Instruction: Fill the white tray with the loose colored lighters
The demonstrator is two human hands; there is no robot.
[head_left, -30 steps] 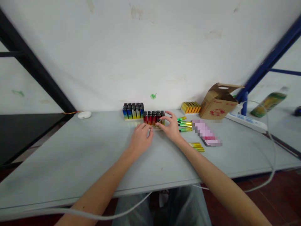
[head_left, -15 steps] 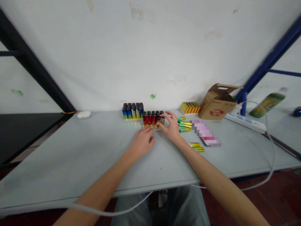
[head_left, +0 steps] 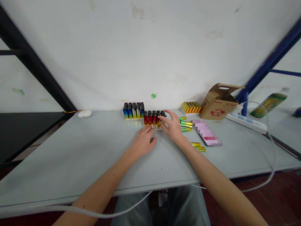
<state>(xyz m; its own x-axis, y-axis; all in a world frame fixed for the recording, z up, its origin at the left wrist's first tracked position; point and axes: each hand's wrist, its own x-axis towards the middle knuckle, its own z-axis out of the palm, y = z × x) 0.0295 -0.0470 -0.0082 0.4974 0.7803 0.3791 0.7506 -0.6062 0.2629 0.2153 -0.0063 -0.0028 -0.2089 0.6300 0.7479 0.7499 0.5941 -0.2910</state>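
Note:
A pale tray of red, black-topped lighters [head_left: 150,118] stands upright in front of me, with yellowish ones at its right end. My left hand [head_left: 143,140] lies palm down before it, fingers stretched out and fingertips at the tray's front edge. At the right end my right hand [head_left: 172,126] has thumb and forefinger closed about a yellowish lighter [head_left: 159,122], partly hidden by the fingers. Its other fingers reach behind the row. Behind and left stands a second tray of blue and yellow lighters [head_left: 133,111]. Shiny green-yellow tubes [head_left: 186,124] lie right of my right hand.
More gold tubes [head_left: 198,147] lie nearer me, beside a blurred pink item [head_left: 205,133]. An orange-yellow block of small cylinders [head_left: 191,107], an open cardboard box [head_left: 218,105] and a white power strip [head_left: 246,123] stand back right. A white case [head_left: 85,114] lies far left.
My right thumb and forefinger have shifted slightly at the right end of the red row. My left hand stays at the tray's front edge. The whole view has moved a little.

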